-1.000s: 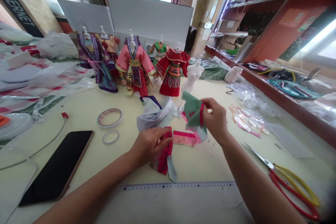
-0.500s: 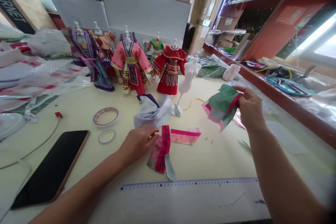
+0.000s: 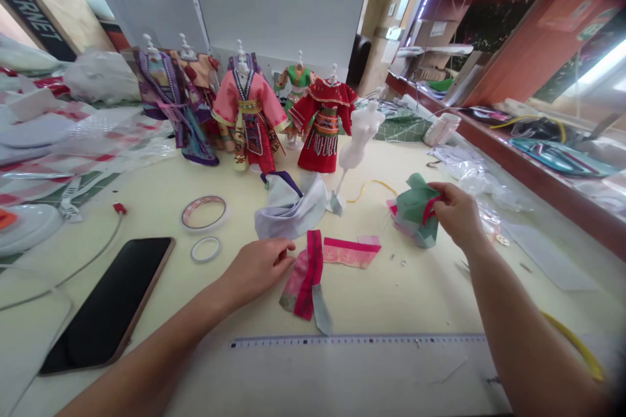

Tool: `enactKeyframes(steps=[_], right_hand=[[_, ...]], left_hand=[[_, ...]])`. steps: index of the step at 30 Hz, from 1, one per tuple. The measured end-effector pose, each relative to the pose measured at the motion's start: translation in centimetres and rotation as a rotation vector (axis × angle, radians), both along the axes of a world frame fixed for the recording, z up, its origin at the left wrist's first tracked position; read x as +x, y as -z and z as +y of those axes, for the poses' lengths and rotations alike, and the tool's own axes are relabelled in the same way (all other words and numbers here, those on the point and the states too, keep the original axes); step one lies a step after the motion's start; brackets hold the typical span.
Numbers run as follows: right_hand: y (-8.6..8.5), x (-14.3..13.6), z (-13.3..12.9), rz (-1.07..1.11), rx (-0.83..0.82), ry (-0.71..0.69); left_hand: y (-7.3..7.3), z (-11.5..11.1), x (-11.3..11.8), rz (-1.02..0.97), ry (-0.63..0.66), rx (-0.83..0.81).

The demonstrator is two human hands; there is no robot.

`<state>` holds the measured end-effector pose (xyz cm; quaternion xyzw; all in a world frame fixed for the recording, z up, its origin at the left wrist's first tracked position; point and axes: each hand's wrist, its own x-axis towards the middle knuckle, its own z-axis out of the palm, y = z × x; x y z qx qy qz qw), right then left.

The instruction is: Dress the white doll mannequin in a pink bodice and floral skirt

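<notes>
Cluttered pale surface (image 3: 366, 303): at three o'clock the right hand (image 3: 457, 212) pinches green-and-pink fabric (image 3: 415, 205); at seven, the left hand (image 3: 261, 266) rests relaxed, empty, beside a pink-trimmed piece (image 3: 309, 273). Dragging the fabric low could scatter loose bead-like bits (image 3: 403, 263) at four.

The green cloth (image 3: 415, 208) is bunched in the right hand (image 3: 458, 216), toward the right, its folds loose, a bright pink band at the pinched edge and pink showing at its left. The pink piece (image 3: 299, 277) lies flat near the middle, just right of the left hand (image 3: 259, 267), a deeper pink band down its right side, a grey tab (image 3: 321, 309) pointing nearward
</notes>
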<state>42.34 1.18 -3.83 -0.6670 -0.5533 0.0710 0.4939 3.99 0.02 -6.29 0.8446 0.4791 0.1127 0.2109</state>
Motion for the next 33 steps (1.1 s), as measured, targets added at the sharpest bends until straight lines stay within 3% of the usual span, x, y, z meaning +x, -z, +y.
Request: enactKeyframes(steps=[4,7,10,13,18,22,27,33], right_hand=[[0.3,-4.6,-2.2,-0.255,-0.027,-0.022],[0.8,-9.6,-4.3,-0.545,-0.067,-0.314],[1.7,-13.9,-6.1,-0.552,-0.158,-0.563],[2.7,-16.3,-7.1,-0.52,-0.205,-0.677],[3.6,-17.0,-7.4,-0.49,-0.232,-0.715],[3.6,-17.0,-7.2,-0.389,-0.219,-0.666],[3.3,-18.0,-6.9,-0.298,-0.058,-0.653],[3.6,-18.9,-6.2,-0.462,0.076,-0.725]], left_hand=[[0.5,-0.5,0.7,-0.008,0.003,-0.022],[0.6,-0.9,1.2,-0.037,-0.006,-0.036],[0.4,-1.0,1.3,-0.109,-0.005,-0.083],[-0.1,-0.9,1.0,-0.263,-0.04,-0.218],[-0.9,-0.6,0.4,-0.533,-0.091,-0.453],[-1.1,-0.6,0.4,-0.624,-0.045,-0.473],[-0.8,-0.7,0.6,-0.682,-0.053,-0.546],[-0.3,-0.5,0.9,-0.812,-0.092,-0.718]])
